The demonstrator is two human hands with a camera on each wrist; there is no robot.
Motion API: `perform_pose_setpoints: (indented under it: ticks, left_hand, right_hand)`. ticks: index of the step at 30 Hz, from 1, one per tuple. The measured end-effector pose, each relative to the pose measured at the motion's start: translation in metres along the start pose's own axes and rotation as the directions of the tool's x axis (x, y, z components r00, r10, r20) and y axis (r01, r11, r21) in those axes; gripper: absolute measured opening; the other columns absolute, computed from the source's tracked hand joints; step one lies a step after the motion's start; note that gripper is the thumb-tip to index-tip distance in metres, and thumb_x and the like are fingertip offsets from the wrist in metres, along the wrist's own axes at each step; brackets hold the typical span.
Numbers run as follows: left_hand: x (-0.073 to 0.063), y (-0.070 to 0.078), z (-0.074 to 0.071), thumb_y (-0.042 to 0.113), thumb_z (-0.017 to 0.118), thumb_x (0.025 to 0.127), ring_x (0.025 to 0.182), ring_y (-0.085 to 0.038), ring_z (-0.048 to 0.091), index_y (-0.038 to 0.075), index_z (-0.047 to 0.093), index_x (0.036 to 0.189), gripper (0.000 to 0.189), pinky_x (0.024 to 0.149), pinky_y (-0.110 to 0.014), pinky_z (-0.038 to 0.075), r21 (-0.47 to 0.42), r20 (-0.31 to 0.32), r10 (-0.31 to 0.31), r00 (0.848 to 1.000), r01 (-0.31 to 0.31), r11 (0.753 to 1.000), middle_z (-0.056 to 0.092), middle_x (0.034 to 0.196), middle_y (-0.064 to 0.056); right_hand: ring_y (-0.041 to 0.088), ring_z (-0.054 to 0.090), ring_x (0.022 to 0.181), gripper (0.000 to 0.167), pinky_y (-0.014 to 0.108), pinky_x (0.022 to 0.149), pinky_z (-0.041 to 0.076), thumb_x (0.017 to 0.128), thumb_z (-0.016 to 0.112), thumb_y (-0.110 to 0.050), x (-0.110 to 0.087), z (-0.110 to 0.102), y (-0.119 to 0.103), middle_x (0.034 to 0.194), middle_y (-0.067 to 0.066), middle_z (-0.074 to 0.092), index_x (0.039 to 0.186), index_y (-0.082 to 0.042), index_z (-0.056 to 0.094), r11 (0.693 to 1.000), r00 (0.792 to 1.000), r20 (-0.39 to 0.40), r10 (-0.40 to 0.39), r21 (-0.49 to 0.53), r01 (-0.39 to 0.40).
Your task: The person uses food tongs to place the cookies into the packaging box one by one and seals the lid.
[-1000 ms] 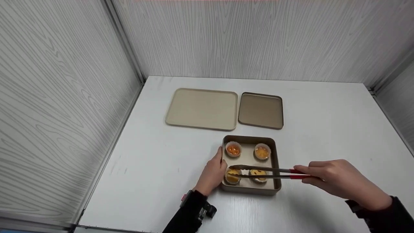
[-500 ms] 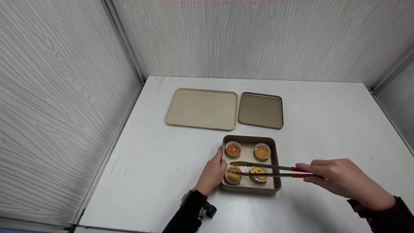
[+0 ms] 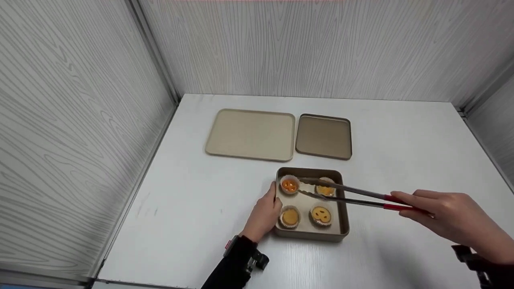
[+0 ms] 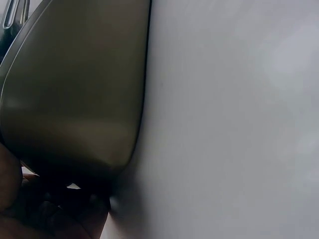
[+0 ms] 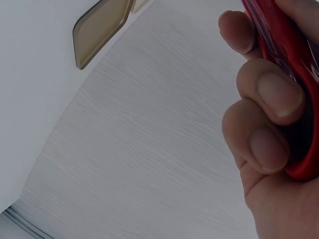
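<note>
My left hand (image 3: pixel 261 214) grips the left side of a square, deep baking pan (image 3: pixel 309 236), thumb at its rim. My right hand (image 3: pixel 445 216) holds red-handled metal tongs (image 3: pixel 361 192) by the handles, fingers curled round them in the right wrist view. The tongs reach over the pan with their arms apart, tips beside an orange-topped small cake (image 3: pixel 289 185) in a white paper cup at the back left. Their arms partly cover a yellow cake (image 3: pixel 327 190) at the back right. At the front sit a plain yellow cake (image 3: pixel 289 217) and a dark-marked one (image 3: pixel 321 216).
Behind the pan lie a large beige tray (image 3: pixel 251 134) and, right beside it, a smaller brown tray (image 3: pixel 324 136). Grey wood-grain panels (image 3: pixel 281 48) wall in the white table (image 3: pixel 192 192) at the back and both sides.
The right hand has drawn the tongs back and to the right, from over the front cakes to the back row. The left hand and pan have stayed put.
</note>
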State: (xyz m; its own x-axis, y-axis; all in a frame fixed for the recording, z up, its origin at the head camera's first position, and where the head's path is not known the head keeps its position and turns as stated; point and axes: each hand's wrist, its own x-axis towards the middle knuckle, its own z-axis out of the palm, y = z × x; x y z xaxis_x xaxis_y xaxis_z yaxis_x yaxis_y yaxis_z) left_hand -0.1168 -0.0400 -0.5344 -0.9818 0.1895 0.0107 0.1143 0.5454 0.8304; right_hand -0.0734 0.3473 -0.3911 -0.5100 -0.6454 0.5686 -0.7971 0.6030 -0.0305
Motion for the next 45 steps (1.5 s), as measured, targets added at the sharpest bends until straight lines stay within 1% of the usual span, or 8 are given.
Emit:
perform_pose_setpoints:
  ticks: [12,22,24,26,29,34,39,45]
  left_hand:
    - [0.0,0.0,0.0,0.015,0.038,0.105,0.136,-0.029,0.052,-0.007,0.024,0.159,0.06,0.111,-0.045,0.043,0.004,0.016,-0.01,1.0,0.01,1.0,0.04,0.158,-0.022]
    - [-0.001,0.001,-0.001,0.015,0.04,0.104,0.138,-0.031,0.05,-0.007,0.025,0.159,0.06,0.112,-0.046,0.042,-0.002,0.011,-0.011,1.0,0.011,1.0,0.041,0.157,-0.022]
    - [-0.001,0.002,-0.001,0.015,0.039,0.104,0.138,-0.03,0.05,-0.006,0.024,0.159,0.061,0.113,-0.045,0.042,-0.001,0.014,-0.019,1.0,0.019,1.0,0.04,0.158,-0.021]
    - [-0.001,0.002,-0.001,0.015,0.039,0.104,0.139,-0.03,0.049,-0.005,0.025,0.159,0.061,0.113,-0.045,0.042,-0.002,0.014,-0.02,1.0,0.02,1.0,0.04,0.158,-0.021]
    - [-0.001,0.001,-0.001,0.015,0.039,0.104,0.138,-0.03,0.049,-0.005,0.025,0.16,0.061,0.113,-0.045,0.042,-0.003,0.013,-0.021,1.0,0.021,1.0,0.04,0.158,-0.021]
    - [0.0,0.001,-0.001,0.015,0.04,0.104,0.138,-0.032,0.049,-0.006,0.025,0.159,0.061,0.113,-0.046,0.042,0.004,0.011,-0.014,1.0,0.014,1.0,0.04,0.158,-0.022]
    - [-0.001,0.001,-0.001,0.014,0.039,0.103,0.141,-0.033,0.046,-0.007,0.024,0.159,0.061,0.115,-0.047,0.04,-0.007,0.016,-0.005,1.0,0.005,1.0,0.04,0.158,-0.022]
    - [0.0,0.0,0.0,0.013,0.039,0.103,0.141,-0.033,0.046,-0.008,0.024,0.159,0.061,0.115,-0.047,0.039,-0.016,0.008,0.002,1.0,-0.002,1.0,0.04,0.158,-0.023]
  right_hand:
    - [-0.007,0.033,0.056,0.057,0.013,0.046,0.029,0.104,0.049,-0.054,-0.007,-0.004,0.011,0.07,-0.011,0.058,0.111,-0.006,0.08,0.992,0.992,-0.089,0.094,-0.074,-0.1]
    - [0.007,0.042,0.057,0.065,0.02,0.047,0.034,0.103,0.046,-0.056,-0.015,0.01,0.022,0.074,0.006,0.066,0.115,0.0,0.076,0.956,0.959,-0.154,0.239,-0.139,-0.26]
    - [0.009,0.044,0.058,0.045,0.02,0.048,0.036,0.102,0.061,-0.04,-0.015,0.012,0.022,0.076,0.008,0.067,0.117,0.0,0.075,0.946,0.948,-0.158,0.276,-0.128,-0.297]
    - [0.012,0.046,0.059,0.035,0.02,0.05,0.037,0.096,0.072,-0.027,-0.014,0.014,0.022,0.078,0.011,0.068,0.119,0.001,0.073,0.932,0.934,-0.153,0.323,-0.119,-0.342]
    - [0.018,0.051,0.06,0.042,0.022,0.052,0.039,0.081,0.082,-0.005,-0.012,0.018,0.022,0.08,0.016,0.069,0.121,0.003,0.071,0.905,0.908,-0.148,0.393,-0.113,-0.41]
    - [0.028,0.056,0.062,0.043,0.028,0.053,0.041,0.082,0.08,0.0,-0.011,0.026,0.027,0.082,0.021,0.069,0.122,0.006,0.068,0.857,0.857,-0.149,0.492,-0.09,-0.508]
    - [0.029,0.055,0.06,0.036,0.036,0.05,0.041,0.085,0.078,0.0,-0.012,0.034,0.035,0.076,0.021,0.065,0.117,0.01,0.066,0.821,0.82,-0.152,0.551,-0.077,-0.566]
    - [0.028,0.047,0.055,0.021,0.036,0.047,0.035,0.091,0.073,-0.003,-0.014,0.041,0.047,0.065,0.016,0.055,0.104,0.009,0.062,0.771,0.773,-0.121,0.622,-0.073,-0.632]
